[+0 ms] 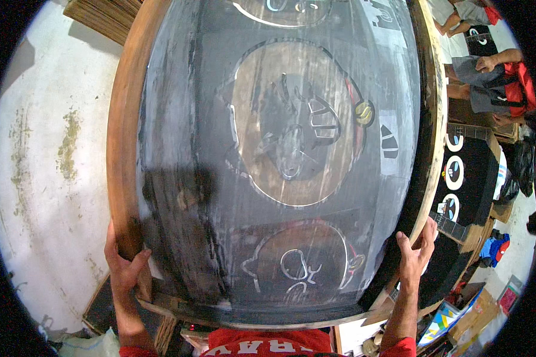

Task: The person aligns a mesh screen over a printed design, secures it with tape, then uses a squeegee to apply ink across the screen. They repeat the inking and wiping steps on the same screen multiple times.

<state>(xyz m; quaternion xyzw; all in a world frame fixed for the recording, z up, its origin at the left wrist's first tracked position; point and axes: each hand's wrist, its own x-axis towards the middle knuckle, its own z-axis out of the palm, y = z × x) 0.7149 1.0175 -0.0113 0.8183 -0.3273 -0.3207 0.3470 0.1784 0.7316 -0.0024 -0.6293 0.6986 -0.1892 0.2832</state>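
Note:
A large wooden-framed printing screen [217,205] fills the middle of the view, its dark mesh bearing smeared grey patches and round cartoon-like outlines. My left hand [127,269] grips the brown left rail near its lower corner, thumb on the inner side. Across from it, my right hand [415,253] is closed round the pale right rail, also near the lower end. The fingers' undersides are hidden behind the rails. The frame's near edge lies close to my red shirt [268,342].
At right, black cloth pieces [467,178] with white round prints lie on a long bench. Beyond them stands a person in red and grey [494,83]. A whitish stained surface [53,154] spreads at left, below stacked cardboard [101,18]. Dark plastic bags [521,163] sit far right.

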